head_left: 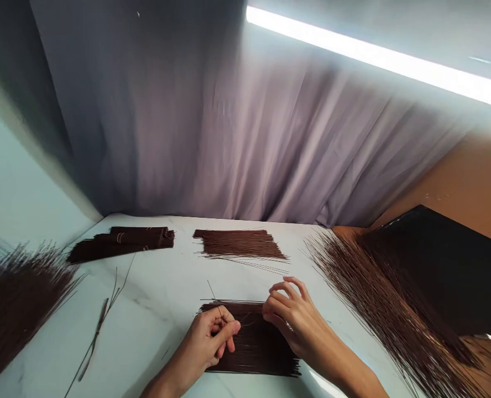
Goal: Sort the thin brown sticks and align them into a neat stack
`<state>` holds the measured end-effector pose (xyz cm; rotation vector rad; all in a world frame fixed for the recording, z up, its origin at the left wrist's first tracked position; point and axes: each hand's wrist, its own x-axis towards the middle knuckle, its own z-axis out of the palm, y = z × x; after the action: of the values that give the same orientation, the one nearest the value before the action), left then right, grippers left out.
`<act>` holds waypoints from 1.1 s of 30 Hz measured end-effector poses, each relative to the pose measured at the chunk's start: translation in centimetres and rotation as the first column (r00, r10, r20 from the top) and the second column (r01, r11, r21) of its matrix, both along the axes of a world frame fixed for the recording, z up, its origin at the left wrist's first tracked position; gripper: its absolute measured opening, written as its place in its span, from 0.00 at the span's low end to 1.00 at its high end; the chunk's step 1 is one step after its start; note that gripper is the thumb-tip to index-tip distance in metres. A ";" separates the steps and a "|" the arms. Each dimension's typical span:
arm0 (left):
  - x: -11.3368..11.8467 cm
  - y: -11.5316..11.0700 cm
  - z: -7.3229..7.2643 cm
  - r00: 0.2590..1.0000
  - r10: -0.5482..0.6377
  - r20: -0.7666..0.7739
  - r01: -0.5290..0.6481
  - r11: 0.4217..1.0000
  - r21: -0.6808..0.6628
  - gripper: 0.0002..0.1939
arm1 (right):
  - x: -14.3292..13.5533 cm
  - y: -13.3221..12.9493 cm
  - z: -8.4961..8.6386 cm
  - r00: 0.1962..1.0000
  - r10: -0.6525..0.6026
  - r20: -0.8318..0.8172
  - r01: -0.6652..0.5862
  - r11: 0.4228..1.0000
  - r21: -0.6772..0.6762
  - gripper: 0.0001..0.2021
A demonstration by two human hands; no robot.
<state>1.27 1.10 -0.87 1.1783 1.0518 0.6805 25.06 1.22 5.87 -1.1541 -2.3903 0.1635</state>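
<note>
A flat layer of thin dark brown sticks [262,354] lies in front of me, the sticks running side to side. Above its left part, my left hand [216,334] is closed in a pinch, and a thin brown stick [210,289] pokes up from its fingers. My right hand [289,309] hovers over the layer's far right part. Its thumb and index finger are pressed together, the other fingers curled; whatever is between them is too small to make out.
Behind the layer lies another row of brown sticks [241,243]. Tied dark bundles [123,243] sit at the back left, with a small bound bunch [98,331] nearer. Large loose heaps flank me, left [17,309] and right [386,298], the right one beside a black panel [432,265].
</note>
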 end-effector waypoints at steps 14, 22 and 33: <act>0.3 0.2 0.9 0.997 0.076 -0.025 -0.076 0.997 0.025 0.21 | -5.5 2.3 -1.1 0.950 0.028 0.311 -0.123 0.949 0.290 0.02; 0.5 0.5 0.2 0.992 0.110 -0.054 -0.107 0.993 0.053 0.25 | -3.5 2.3 -2.7 0.992 -0.069 0.105 0.044 0.973 0.225 0.07; 0.4 -0.2 2.1 0.984 0.166 0.061 -0.176 0.959 0.221 0.22 | -5.9 -4.9 -6.5 0.685 -0.448 -0.575 0.105 0.841 -0.530 0.22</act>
<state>1.63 0.85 1.23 1.2710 1.0692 0.9775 19.17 -3.67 -0.61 -1.3511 -1.5091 0.9291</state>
